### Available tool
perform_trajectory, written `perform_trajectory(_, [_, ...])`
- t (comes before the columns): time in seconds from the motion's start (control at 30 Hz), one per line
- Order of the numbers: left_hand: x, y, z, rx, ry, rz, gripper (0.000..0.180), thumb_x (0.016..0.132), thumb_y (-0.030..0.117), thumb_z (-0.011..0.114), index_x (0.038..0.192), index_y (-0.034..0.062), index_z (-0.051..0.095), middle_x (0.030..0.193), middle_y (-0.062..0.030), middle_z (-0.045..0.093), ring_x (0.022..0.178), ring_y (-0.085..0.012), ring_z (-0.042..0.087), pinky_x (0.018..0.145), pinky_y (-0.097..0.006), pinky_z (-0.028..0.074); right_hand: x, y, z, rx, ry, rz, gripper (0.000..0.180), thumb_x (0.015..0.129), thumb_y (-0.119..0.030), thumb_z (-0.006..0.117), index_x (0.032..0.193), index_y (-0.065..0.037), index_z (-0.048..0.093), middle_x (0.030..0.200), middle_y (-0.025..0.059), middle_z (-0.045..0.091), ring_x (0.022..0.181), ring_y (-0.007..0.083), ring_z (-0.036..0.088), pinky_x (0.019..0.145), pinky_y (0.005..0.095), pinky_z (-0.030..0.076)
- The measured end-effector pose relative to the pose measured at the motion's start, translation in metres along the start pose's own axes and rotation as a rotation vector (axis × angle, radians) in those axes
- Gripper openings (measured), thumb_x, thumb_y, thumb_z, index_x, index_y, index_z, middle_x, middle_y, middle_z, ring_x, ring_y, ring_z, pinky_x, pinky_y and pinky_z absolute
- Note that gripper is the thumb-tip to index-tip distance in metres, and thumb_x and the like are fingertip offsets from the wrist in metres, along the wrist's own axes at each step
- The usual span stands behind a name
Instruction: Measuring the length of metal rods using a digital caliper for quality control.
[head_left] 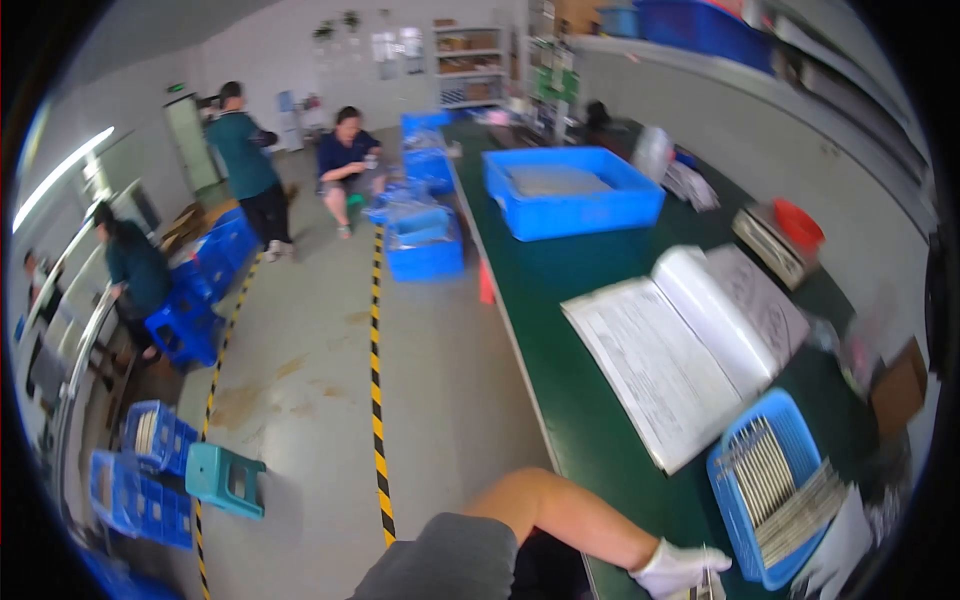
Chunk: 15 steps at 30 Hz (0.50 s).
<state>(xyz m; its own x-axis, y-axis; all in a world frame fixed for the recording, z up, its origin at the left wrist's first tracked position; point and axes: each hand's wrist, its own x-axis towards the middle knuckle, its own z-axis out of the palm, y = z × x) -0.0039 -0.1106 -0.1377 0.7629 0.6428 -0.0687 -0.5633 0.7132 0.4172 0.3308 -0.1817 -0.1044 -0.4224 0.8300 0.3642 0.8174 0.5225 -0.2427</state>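
Note:
My left hand [678, 571], in a white glove, is at the bottom of the view by the near edge of the green table. Its fingers are closed around a small metallic piece [708, 580], whose kind I cannot make out. Just right of that hand is a light blue basket [724, 478] holding several slim, pale metal rods [765, 470] in rows. More rods lie slanted across its near end. A white glove-like cloth [838, 548] lies against the basket's right side. My right hand does not show.
An open binder [650, 370] lies on the green table [530, 285]. Beyond it stand a large blue bin [575, 215] and a scale-like device with a red bowl [798, 226]. Left are a green stool [222, 478], blue crates [140, 500] and several people.

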Motion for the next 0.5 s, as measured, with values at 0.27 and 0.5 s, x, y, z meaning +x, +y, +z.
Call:
perform_trajectory(0.27, [-0.033, 0.018, 0.017, 0.002, 0.11, 0.042, 0.058, 0.093, 0.044, 0.027, 0.114, -0.0032, 0.052, 0.096, -0.0142, 0.062, 0.091, -0.0233, 0.059, 0.081, -0.034, 0.046, -0.006, -0.023, 0.005, 0.095, 0.03, 0.107, 0.037, 0.062, -0.037, 0.068, 0.07, -0.005, 0.052, 0.062, 0.0094, 0.048, 0.056, 0.0251, 0.045, 0.057, 0.0347, 0.034])
perform_trajectory(0.5, [-0.036, 0.016, 0.028, 0.079, 0.178, 0.029, 0.057, 0.094, 0.044, 0.026, 0.115, -0.0034, 0.051, 0.097, -0.0141, 0.06, 0.091, -0.0215, 0.058, 0.088, -0.036, 0.043, 0.001, -0.045, -0.013, 0.013, 0.071, 0.045, 0.041, 0.069, -0.045, 0.065, 0.07, -0.006, 0.053, 0.053, 0.0048, 0.046, 0.042, 0.0219, 0.044, 0.042, 0.0315, 0.032])
